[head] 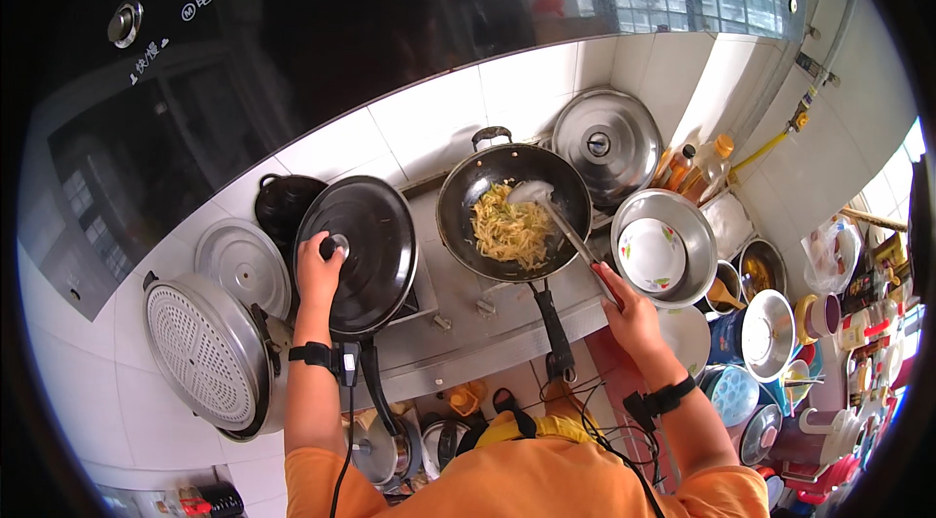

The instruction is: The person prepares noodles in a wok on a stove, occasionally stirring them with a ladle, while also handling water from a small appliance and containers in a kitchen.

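My left hand (pixel 319 271) grips the black knob of a dark pan lid (pixel 376 247), which sits over a long-handled pan on the left burner. My right hand (pixel 630 310) is closed around the red handle of a metal spatula (pixel 570 229). Its blade reaches into a black wok (pixel 457 225) on the right burner, at the upper edge of a heap of shredded, pale yellow food (pixel 512 229) with green bits. The wok's black handle (pixel 554 331) points towards me.
A steamer pot (pixel 205 361) stands at the left. Right of the wok are a steel basin (pixel 698 225) holding a white bowl (pixel 651 255), a large steel lid (pixel 607 145) and bottles (pixel 706 167). Crowded dishes fill the far right. A range hood (pixel 365 21) overhangs the stove (pixel 461 328).
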{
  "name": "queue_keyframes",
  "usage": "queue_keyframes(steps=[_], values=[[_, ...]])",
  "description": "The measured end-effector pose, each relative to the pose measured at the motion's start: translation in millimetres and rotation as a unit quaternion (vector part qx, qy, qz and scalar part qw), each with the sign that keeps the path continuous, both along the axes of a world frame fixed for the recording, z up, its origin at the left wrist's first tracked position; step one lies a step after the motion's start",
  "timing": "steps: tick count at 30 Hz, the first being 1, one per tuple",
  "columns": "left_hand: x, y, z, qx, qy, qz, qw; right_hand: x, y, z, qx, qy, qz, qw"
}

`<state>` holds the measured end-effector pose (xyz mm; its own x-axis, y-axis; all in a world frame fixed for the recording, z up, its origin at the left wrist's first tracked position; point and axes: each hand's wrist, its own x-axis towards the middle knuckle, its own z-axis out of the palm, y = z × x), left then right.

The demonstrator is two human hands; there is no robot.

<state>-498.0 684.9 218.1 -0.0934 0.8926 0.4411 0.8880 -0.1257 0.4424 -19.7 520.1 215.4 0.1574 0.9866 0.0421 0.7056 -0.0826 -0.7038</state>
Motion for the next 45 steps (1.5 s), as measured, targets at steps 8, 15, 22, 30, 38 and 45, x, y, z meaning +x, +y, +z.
queue_keyframes(steps=[8,15,22,30,38,45], values=[[95,23,21,-0.001,-0.082,-0.109,0.991,13,-35,-43,0.011,0.09,-0.03,0.995],[164,37,21,-0.049,-0.055,-0.139,0.988,23,-33,-56,0.026,0.177,-0.024,0.984],[208,48,13,-0.054,0.017,-0.142,0.988,41,-32,-9,-0.142,0.764,-0.032,0.628],[276,56,-7,-0.123,0.054,-0.159,0.978,52,-34,16,-0.118,0.876,0.031,0.466],[304,66,-15,-0.13,0.046,-0.173,0.975,60,-50,22,-0.117,0.876,0.021,0.468],[284,37,-18,-0.117,0.017,-0.213,0.97,35,-38,39,-0.15,0.821,0.021,0.55]])
